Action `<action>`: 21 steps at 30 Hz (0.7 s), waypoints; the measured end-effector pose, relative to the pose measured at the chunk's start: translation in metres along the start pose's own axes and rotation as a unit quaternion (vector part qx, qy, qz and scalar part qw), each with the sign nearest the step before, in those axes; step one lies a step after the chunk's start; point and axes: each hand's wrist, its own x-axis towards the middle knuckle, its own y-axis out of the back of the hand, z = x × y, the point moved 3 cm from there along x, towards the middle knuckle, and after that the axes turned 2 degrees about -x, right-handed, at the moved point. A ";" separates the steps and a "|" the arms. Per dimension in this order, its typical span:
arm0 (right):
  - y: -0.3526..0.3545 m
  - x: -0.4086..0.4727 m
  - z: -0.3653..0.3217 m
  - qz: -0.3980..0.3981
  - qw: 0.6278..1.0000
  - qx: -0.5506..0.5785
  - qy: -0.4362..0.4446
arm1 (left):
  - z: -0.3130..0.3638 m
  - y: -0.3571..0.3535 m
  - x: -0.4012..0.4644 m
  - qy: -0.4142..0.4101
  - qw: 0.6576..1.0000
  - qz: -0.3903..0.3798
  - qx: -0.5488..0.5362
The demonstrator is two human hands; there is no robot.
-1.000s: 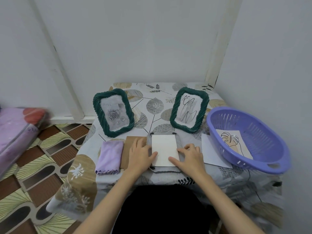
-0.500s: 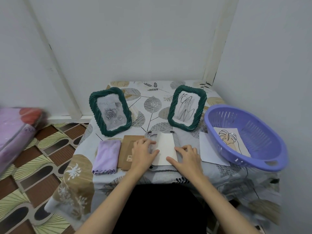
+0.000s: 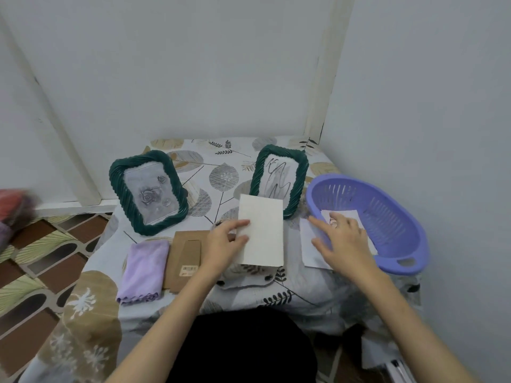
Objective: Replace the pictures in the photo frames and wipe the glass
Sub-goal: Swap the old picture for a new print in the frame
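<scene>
One white card [image 3: 261, 230] upright, long axis vertical, pinched in left hand [image 3: 224, 241] grip, right hand [image 3: 341, 239] spread wide

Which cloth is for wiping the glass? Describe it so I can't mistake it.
On the leaf-print table, look at the near edge on the person's left, below the green frame with the rose picture. The lilac cloth lies folded there, right beside the brown backing board. It is the only soft, fringed item; its neighbours are stiff card and paper.
</scene>
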 end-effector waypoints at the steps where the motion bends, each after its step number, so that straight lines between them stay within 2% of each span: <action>1: -0.001 -0.002 0.011 -0.060 0.998 0.022 -0.004 | 0.001 -0.009 0.002 0.009 1.000 -0.016 0.011; 3: 0.004 -0.007 0.023 -0.113 0.988 0.102 0.003 | 0.004 -0.028 0.005 0.020 0.998 -0.048 0.018; 8: 0.028 -0.003 0.039 -0.037 0.989 0.146 0.010 | 0.009 -0.070 0.014 0.026 0.995 -0.086 0.052; 12: 0.036 0.001 0.050 -0.025 0.983 0.179 0.021 | 0.008 -0.101 0.024 0.035 0.987 -0.132 0.082; 21: 0.025 0.001 0.042 -0.043 0.981 0.184 0.041 | 0.005 -0.140 0.032 -0.066 0.930 -0.215 0.290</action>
